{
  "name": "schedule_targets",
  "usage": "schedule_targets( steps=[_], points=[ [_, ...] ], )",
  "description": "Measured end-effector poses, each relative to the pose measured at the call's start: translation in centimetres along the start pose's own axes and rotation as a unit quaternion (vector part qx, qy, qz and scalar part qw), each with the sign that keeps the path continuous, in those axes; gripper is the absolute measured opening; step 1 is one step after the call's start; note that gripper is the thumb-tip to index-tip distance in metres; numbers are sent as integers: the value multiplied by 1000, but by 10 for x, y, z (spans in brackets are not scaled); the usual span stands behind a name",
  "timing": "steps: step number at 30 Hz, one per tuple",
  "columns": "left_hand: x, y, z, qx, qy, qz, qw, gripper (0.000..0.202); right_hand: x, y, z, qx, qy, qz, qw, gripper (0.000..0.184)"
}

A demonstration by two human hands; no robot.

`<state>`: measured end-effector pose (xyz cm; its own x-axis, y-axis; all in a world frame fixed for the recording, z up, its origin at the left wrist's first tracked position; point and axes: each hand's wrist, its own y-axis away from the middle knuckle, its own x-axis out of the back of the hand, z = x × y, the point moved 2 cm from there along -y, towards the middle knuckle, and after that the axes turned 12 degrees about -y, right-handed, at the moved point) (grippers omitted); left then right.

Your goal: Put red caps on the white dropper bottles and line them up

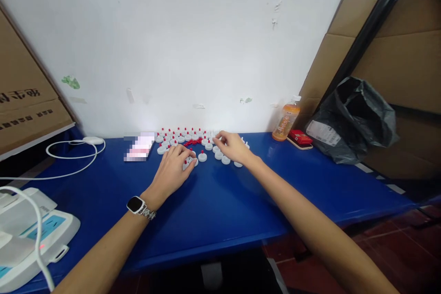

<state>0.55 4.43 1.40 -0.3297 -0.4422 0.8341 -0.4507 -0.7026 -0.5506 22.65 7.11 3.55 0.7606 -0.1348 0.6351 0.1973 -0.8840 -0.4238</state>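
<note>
My left hand, with a watch on the wrist, curls its thumb and fingers round a white nozzle cap low on the table. My right hand pinches at a white nozzle cap by its fingertips; fingers partly cover it. Many round white caps with red tips stand to the left and behind. One red-tipped cap stands between the hands. White caps without visible red tips sit beneath and beside my right hand. Small loose red tips lie in a pile among the caps.
A phone lies left of the caps. At the right stand an orange drink bottle, a red box and a dark plastic bag. A white cable and a white device occupy the left side of the blue table.
</note>
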Motion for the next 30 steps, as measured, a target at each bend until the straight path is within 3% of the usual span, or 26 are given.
schedule_targets(
  steps=[3, 9, 12, 15, 19, 22, 25, 27, 30],
  points=[
    [0, -2, 5, 5, -5, 11, 1000, 16, 10, 10, 13, -21, 64, 0, 998, 24],
    [5, 1, 17, -23, 7, 28, 999, 18, -3, 13, 13, -5, 76, -35, 996, 13],
    [11, 3, 19, -30, 29, 41, 998, 23, -8, 15, -6, -7, -44, -7, 999, 11],
    [15, 4, 20, -25, 58, 57, 996, 30, -15, 19, -33, 11, -209, -16, 978, 16],
    [13, 3, 10, 21, 127, 17, 992, 28, -25, 6, -51, 24, -297, -55, 953, 27],
    [9, 2, -10, 96, 155, 5, 983, 28, -29, -22, -41, -1, -225, -15, 974, 34],
    [5, 3, -28, 123, 152, -11, 981, 30, -37, -53, -27, 20, 8, -37, 999, 23],
    [2, 3, -33, 117, 155, -23, 981, 30, -48, -69, -20, 38, 148, -78, 985, 18],
    [-1, 4, -31, 92, 164, -31, 982, 28, -65, -83, -16, 51, 239, -129, 961, 20]
  ],
)
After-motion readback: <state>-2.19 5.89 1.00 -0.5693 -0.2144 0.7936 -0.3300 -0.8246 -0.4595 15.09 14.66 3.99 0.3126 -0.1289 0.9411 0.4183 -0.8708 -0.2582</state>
